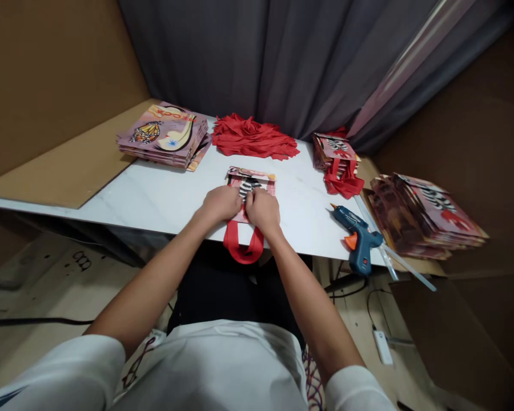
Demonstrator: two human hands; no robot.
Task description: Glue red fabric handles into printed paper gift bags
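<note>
A small flat paper gift bag [235, 181] with a pink and zebra-striped print lies at the table's front edge. Its red ribbon handle [245, 255] loops over that edge toward my body. On the bag's left side rests my left hand [223, 202], fingers curled in and pressed against the paper. My right hand [263, 209] sits close beside it on the right part, also closed, with the thumb toward the bag's middle. Both hands cover much of the lower print, and the fingertips are partly hidden.
Folded bags [165, 134] are stacked at the back left, beside a heap of red ribbons [252, 137]. Bags with red handles [336, 149] lie at the back right. A blue glue gun [360, 238], glue sticks [406, 265] and another bag stack [437, 208] are right.
</note>
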